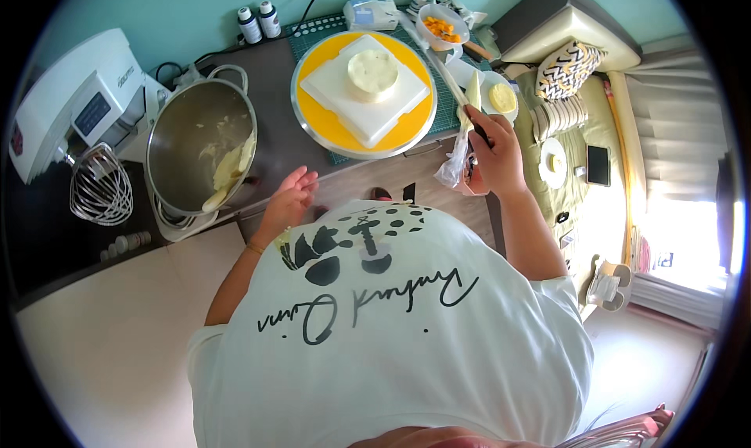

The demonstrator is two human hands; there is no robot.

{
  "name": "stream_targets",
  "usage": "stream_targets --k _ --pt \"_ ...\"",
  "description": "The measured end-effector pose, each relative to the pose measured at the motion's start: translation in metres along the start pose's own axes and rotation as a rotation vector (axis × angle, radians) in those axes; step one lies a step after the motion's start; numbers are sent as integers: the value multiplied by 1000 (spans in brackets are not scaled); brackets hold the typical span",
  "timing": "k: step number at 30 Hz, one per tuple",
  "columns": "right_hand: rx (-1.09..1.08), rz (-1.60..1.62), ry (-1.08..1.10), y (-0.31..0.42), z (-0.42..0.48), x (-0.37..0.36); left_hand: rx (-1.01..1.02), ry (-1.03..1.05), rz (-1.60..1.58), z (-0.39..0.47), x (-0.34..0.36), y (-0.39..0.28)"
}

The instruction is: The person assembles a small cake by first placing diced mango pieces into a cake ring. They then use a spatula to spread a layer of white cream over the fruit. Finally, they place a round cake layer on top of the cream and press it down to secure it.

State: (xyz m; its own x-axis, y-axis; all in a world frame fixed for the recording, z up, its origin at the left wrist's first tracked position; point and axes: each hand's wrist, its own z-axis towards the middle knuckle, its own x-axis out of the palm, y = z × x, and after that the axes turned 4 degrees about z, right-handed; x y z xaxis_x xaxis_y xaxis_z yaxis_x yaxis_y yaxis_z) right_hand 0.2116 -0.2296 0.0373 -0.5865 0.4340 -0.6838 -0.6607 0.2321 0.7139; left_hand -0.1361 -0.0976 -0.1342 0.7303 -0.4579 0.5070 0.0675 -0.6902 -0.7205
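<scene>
My right hand (497,146) grips the dark handle of a long icing spatula (449,78), whose blade points up and left past the turntable. My left hand (291,197) hangs by the table's front edge, fingers apart, holding nothing. Between and beyond the hands, a small round cake with pale cream (373,73) stands on a white square board (366,116) on a yellow-topped turntable (311,119). A metal mixing bowl (182,131) with pale cream (232,166) on its inner wall stands left of the turntable. A piping bag (463,143) hangs beside my right hand.
A stand mixer (94,90) with a wire whisk (101,184) is far left. Behind the turntable are two small bottles (259,22) and a tissue pack (371,15). A bowl of orange fruit pieces (441,30) and a plate (513,111) with a round yellow cake layer (502,98) lie right.
</scene>
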Motion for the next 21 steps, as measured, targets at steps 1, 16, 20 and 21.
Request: stream_targets --k 1,16,20,21 --pt "22 -25 -32 -11 0 3 22 -30 26 9 8 -4" --pt "96 -184 -55 -54 -11 49 -149 204 -28 49 46 -20" --pt "109 -188 -45 -52 -10 47 24 68 -107 57 43 -16" --pt "113 -189 -42 -53 -10 47 36 57 -130 58 42 -16"
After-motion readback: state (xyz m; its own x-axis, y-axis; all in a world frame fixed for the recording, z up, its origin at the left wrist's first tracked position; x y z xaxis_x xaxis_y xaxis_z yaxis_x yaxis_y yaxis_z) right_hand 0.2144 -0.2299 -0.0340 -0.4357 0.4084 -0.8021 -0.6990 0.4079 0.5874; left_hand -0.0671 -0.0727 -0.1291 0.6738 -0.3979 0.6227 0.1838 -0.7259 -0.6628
